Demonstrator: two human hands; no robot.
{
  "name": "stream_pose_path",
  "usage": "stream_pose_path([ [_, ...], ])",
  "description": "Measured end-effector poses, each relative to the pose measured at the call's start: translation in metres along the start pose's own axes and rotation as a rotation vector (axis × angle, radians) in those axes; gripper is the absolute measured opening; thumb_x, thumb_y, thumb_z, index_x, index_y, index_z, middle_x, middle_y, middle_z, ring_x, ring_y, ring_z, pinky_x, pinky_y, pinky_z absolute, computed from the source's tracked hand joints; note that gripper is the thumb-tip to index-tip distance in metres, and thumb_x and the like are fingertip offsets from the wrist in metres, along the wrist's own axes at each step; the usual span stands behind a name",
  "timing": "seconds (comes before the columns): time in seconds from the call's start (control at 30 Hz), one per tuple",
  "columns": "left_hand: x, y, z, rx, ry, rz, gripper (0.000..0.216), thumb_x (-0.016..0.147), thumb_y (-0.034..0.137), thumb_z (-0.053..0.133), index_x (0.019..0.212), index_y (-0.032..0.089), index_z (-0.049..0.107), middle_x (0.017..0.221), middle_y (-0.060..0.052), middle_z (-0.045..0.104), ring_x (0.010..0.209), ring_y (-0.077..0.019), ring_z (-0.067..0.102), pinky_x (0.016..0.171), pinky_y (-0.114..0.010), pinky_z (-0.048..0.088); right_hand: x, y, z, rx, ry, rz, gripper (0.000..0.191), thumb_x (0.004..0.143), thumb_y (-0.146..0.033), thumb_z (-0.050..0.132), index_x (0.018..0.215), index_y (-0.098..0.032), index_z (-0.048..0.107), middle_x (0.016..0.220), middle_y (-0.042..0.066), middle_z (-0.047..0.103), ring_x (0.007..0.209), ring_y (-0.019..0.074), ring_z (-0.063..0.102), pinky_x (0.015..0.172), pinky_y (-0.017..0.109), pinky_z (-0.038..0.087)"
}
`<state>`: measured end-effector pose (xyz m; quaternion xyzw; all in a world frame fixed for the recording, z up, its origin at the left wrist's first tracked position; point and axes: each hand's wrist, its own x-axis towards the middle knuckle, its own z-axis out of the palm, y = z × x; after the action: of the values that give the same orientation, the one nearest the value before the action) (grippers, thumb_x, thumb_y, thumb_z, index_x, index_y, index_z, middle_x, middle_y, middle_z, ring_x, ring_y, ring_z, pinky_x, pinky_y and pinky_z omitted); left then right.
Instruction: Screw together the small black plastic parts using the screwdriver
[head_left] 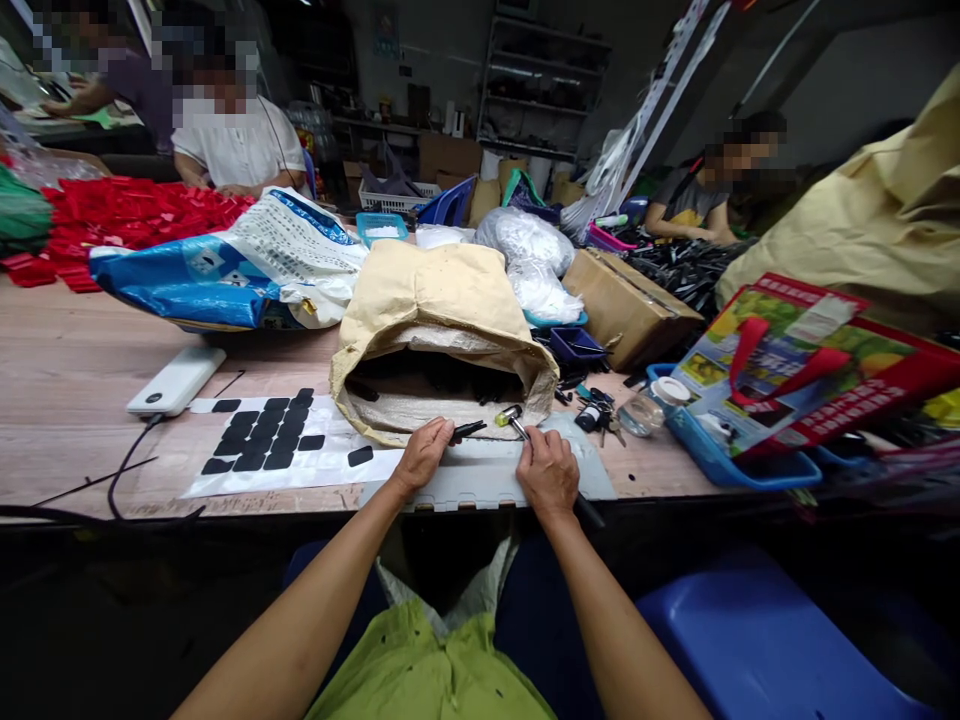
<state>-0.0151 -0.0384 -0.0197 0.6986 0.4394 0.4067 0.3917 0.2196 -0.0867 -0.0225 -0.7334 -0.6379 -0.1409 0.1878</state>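
Note:
My left hand (424,455) is closed on a slim black piece (469,429) whose tip points right; its exact kind I cannot make out. In my right hand (549,470) is a small hammer, gripped by its handle, with a metal neck and a yellow-ended hammer head (508,414). The head is to the right of the black piece, apart from it. Both hands are over a grey board (480,480) at the table's front edge. Just beyond them lies a tan paper sack (442,290), its mouth towards me, with dark pieces in its shadowed inside.
Left of the sack are a white sheet with several black stickers (262,435), a white power bank (176,380) with a cable, and a blue-white bag (232,260). To the right stand a cardboard box (630,305), keys (600,415) and a blue basket (697,440). Other people sit across the table.

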Motion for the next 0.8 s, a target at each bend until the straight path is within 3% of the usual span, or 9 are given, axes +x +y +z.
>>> stream_pose_path([
  [0.2, 0.001, -0.002, 0.001, 0.014, 0.004, 0.013, 0.05, 0.105, 0.047, 0.035, 0.075, 0.019, 0.063, 0.078, -0.003, 0.058, 0.079, -0.0188, 0.056, 0.08, -0.032, 0.042, 0.0, -0.001, 0.0, 0.001, 0.009, 0.007, 0.027, 0.093, -0.023, 0.058, 0.118, -0.024, 0.067, 0.098, 0.006, 0.06, 0.092, 0.0227, 0.048, 0.075, 0.032, 0.031],
  [0.33, -0.006, 0.015, -0.001, 0.021, -0.001, 0.005, 0.049, 0.104, 0.049, 0.036, 0.075, 0.019, 0.062, 0.079, -0.003, 0.057, 0.08, -0.0187, 0.056, 0.08, -0.031, 0.042, 0.0, -0.001, -0.001, 0.013, 0.006, 0.009, 0.026, 0.093, -0.023, 0.058, 0.117, -0.022, 0.067, 0.097, 0.006, 0.06, 0.092, 0.0226, 0.047, 0.075, 0.032, 0.031],
  [0.43, -0.035, 0.041, -0.001, -0.015, -0.065, -0.021, 0.045, 0.104, 0.049, 0.037, 0.08, 0.02, 0.061, 0.079, -0.002, 0.06, 0.079, -0.0176, 0.057, 0.078, -0.03, 0.043, 0.0, -0.001, -0.001, 0.017, -0.003, 0.013, 0.026, 0.093, -0.023, 0.057, 0.117, -0.022, 0.067, 0.098, 0.007, 0.059, 0.093, 0.0228, 0.047, 0.075, 0.032, 0.031],
  [0.53, -0.082, 0.054, 0.006, -0.092, -0.289, -0.068, 0.041, 0.104, 0.05, 0.038, 0.088, 0.021, 0.062, 0.077, -0.001, 0.064, 0.074, -0.016, 0.059, 0.075, -0.028, 0.044, 0.0, -0.002, -0.001, 0.023, -0.016, 0.019, 0.026, 0.094, -0.023, 0.056, 0.118, -0.023, 0.067, 0.099, 0.007, 0.059, 0.093, 0.023, 0.047, 0.075, 0.032, 0.03],
  [0.63, -0.125, 0.034, 0.024, -0.053, -0.47, -0.214, 0.04, 0.101, 0.054, 0.042, 0.095, 0.022, 0.063, 0.069, 0.001, 0.065, 0.065, -0.0156, 0.059, 0.065, -0.027, 0.042, 0.0, -0.002, -0.001, 0.028, -0.019, 0.021, 0.027, 0.094, -0.023, 0.056, 0.118, -0.023, 0.067, 0.099, 0.007, 0.059, 0.093, 0.0232, 0.047, 0.074, 0.033, 0.03],
  [0.8, -0.15, -0.027, 0.052, 0.295, -0.424, -0.554, 0.038, 0.098, 0.049, 0.045, 0.09, 0.018, 0.066, 0.077, -0.005, 0.069, 0.078, -0.0223, 0.065, 0.07, -0.031, 0.043, 0.0, -0.002, 0.0, 0.027, -0.007, 0.017, 0.026, 0.094, -0.023, 0.056, 0.117, -0.022, 0.067, 0.098, 0.008, 0.059, 0.092, 0.0233, 0.047, 0.074, 0.032, 0.03],
])
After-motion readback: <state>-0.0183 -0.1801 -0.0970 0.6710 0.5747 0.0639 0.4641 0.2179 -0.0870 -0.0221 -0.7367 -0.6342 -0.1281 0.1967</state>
